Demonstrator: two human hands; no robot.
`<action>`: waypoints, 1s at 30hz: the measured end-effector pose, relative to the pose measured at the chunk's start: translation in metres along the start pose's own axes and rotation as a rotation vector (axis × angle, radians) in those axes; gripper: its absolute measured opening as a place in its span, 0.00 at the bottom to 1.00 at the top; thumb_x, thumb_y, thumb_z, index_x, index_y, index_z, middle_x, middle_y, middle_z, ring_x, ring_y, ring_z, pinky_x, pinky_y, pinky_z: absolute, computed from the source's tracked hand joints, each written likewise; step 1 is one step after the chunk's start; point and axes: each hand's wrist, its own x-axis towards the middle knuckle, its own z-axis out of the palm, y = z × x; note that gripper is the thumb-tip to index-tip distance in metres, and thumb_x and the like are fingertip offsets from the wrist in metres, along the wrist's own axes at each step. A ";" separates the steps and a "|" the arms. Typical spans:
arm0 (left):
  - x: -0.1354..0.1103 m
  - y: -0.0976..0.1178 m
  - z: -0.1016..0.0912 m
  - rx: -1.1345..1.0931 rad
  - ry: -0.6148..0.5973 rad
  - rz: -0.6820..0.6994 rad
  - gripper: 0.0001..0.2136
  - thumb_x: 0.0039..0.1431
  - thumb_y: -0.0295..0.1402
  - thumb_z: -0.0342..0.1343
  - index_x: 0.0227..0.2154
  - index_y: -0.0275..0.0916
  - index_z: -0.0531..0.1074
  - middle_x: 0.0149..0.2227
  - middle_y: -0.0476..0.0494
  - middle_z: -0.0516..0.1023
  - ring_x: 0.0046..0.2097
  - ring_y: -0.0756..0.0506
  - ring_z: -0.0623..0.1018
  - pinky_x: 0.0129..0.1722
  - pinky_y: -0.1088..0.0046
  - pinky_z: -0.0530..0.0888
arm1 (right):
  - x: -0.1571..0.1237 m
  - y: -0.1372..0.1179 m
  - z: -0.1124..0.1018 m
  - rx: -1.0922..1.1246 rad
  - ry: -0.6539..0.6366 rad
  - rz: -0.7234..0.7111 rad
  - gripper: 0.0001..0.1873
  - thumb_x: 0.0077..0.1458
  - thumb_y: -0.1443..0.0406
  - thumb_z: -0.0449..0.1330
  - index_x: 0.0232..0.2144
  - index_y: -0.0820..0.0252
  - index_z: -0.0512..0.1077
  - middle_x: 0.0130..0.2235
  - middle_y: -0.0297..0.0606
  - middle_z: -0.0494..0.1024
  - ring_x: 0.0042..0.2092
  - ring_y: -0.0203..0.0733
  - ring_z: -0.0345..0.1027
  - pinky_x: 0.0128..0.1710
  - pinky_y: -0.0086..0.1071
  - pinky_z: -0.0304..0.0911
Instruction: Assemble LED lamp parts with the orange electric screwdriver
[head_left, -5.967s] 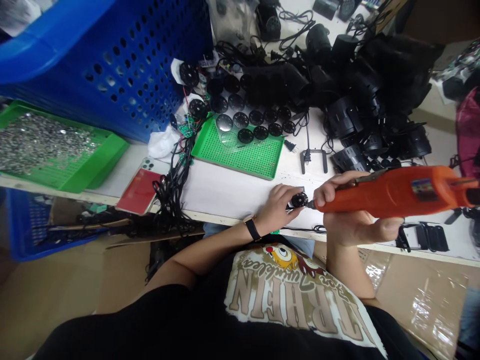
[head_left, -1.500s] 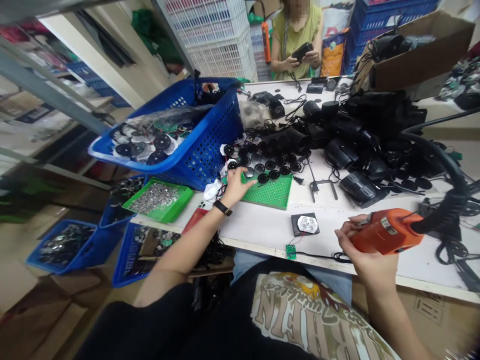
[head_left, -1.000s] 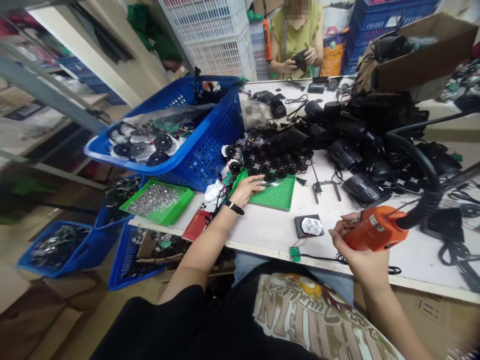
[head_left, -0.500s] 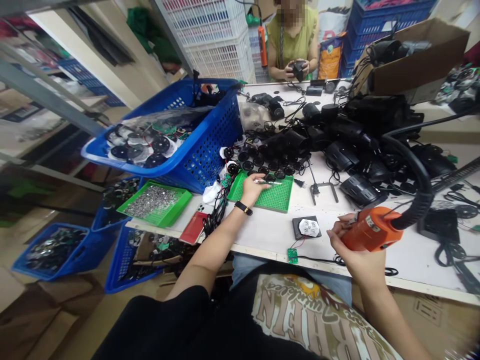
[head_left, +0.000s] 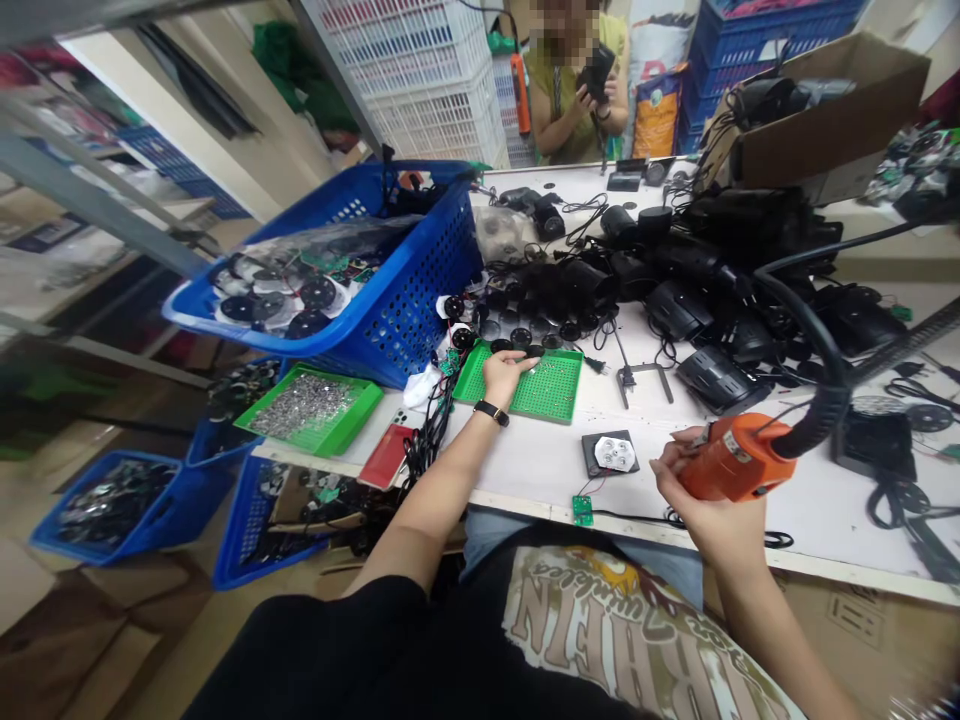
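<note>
Two green trays (head_left: 571, 385) on the white workbench (head_left: 525, 480), folks: left hand (head_left: 506, 378) lies flat on one at 12 o'clock, can't tell if it's holding anything. Right hand (head_left: 694, 480) grips an orange screwdriver (head_left: 731, 460) firmly at 2 o'clock. Blue basket (head_left: 420, 300) of black discs (head_left: 319, 293) at 11.

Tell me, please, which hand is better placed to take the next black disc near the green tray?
Left, probably. The left hand is on the green pegboard tray, close to the black discs. The right hand is farther away and grips the orange power tool.
</note>
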 end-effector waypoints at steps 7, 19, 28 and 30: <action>0.005 0.000 0.001 0.133 0.082 0.062 0.15 0.44 0.40 0.75 0.32 0.36 0.83 0.23 0.52 0.71 0.27 0.51 0.67 0.30 0.73 0.63 | -0.002 -0.001 0.003 0.046 -0.008 0.019 0.19 0.46 0.67 0.72 0.41 0.58 0.73 0.32 0.35 0.79 0.33 0.41 0.78 0.38 0.36 0.78; 0.005 0.037 -0.017 0.516 -0.099 0.547 0.03 0.60 0.31 0.63 0.34 0.44 0.83 0.60 0.36 0.72 0.67 0.31 0.61 0.68 0.50 0.52 | -0.005 -0.002 0.002 0.086 -0.057 0.001 0.19 0.47 0.68 0.71 0.41 0.57 0.72 0.32 0.33 0.79 0.32 0.40 0.78 0.37 0.36 0.77; 0.058 0.042 -0.012 0.470 -0.393 0.481 0.07 0.50 0.24 0.68 0.23 0.41 0.78 0.33 0.43 0.81 0.43 0.41 0.78 0.54 0.63 0.70 | -0.009 -0.003 0.005 0.108 0.009 0.077 0.19 0.45 0.66 0.72 0.41 0.58 0.73 0.34 0.36 0.80 0.35 0.43 0.79 0.39 0.38 0.78; 0.063 0.039 -0.008 0.435 -0.346 0.412 0.06 0.52 0.25 0.68 0.24 0.39 0.78 0.34 0.44 0.81 0.42 0.42 0.79 0.53 0.62 0.72 | -0.009 -0.002 0.007 0.104 0.014 0.080 0.20 0.45 0.65 0.72 0.41 0.58 0.73 0.34 0.36 0.80 0.35 0.43 0.78 0.39 0.38 0.77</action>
